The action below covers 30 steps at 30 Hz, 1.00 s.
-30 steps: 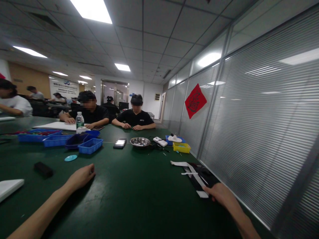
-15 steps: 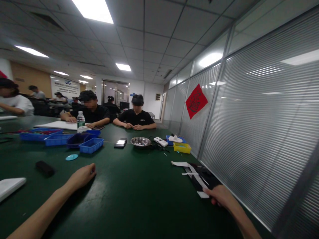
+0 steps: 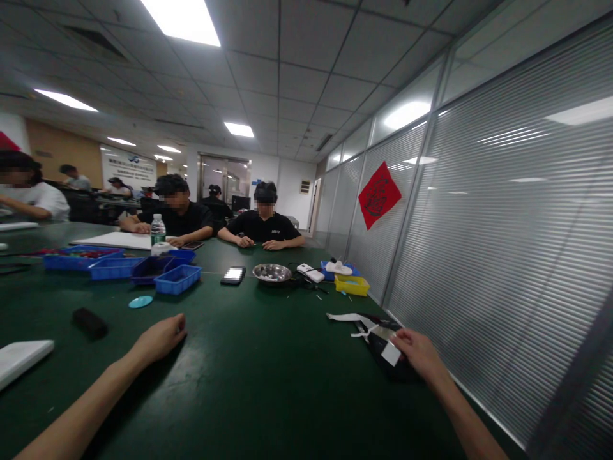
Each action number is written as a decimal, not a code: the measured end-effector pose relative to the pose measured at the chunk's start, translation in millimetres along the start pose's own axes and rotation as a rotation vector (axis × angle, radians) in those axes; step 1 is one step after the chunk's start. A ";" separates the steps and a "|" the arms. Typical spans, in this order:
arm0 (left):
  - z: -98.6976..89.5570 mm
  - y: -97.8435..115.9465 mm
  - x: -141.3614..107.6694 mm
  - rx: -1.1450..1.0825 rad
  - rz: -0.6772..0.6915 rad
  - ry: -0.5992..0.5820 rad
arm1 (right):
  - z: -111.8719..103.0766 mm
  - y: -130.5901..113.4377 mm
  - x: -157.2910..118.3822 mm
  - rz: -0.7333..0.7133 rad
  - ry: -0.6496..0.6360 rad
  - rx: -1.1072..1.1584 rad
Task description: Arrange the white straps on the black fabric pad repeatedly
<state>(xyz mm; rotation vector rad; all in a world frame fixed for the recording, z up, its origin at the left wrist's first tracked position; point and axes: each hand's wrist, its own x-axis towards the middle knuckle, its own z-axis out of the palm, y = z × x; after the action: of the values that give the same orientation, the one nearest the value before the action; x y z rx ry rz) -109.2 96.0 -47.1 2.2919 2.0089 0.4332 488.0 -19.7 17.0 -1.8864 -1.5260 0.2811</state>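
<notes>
My left hand (image 3: 165, 335) rests on the green table (image 3: 249, 383) with its fingers curled in, and nothing shows in it. At the right, my right hand (image 3: 419, 351) pinches a white strip (image 3: 391, 353) whose square end hangs below the fingertips. Beneath that hand lies a flat black item, perhaps a bag (image 3: 390, 367), partly covered by the hand and the strip. Other thin white strips (image 3: 342, 317) lie across its far left side. Where the held strip joins the others is hard to make out.
Blue bins (image 3: 178, 281), a light-blue disc (image 3: 140, 302), a black block (image 3: 90, 323) and a white slab (image 3: 23, 358) are on the left. Farther off are a phone (image 3: 233, 275), metal bowl (image 3: 272, 275) and yellow bin (image 3: 352, 285). Co-workers sit opposite; a glass partition (image 3: 502, 268) borders the right.
My right hand has moved up and slightly left, lifting the white strip's end over the black item. My left hand stays where it was on the table.
</notes>
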 end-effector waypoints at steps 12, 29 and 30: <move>1.6 -2.0 1.9 0.000 -0.001 -0.015 | 19.4 -68.5 4.4 -0.509 0.244 -0.280; 3.7 -5.6 3.0 -0.020 0.012 -0.020 | 57.4 -54.1 -21.9 -0.520 -0.177 -0.438; 4.8 -6.4 3.8 -0.020 0.012 -0.022 | 53.8 -50.0 -17.3 -0.481 -0.161 -0.415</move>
<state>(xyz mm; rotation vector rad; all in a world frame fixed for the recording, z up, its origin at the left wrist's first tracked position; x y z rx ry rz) -113.8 101.4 -52.6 2.2880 1.9725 0.4253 414.1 -12.0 4.0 -1.7460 -2.2237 -0.1162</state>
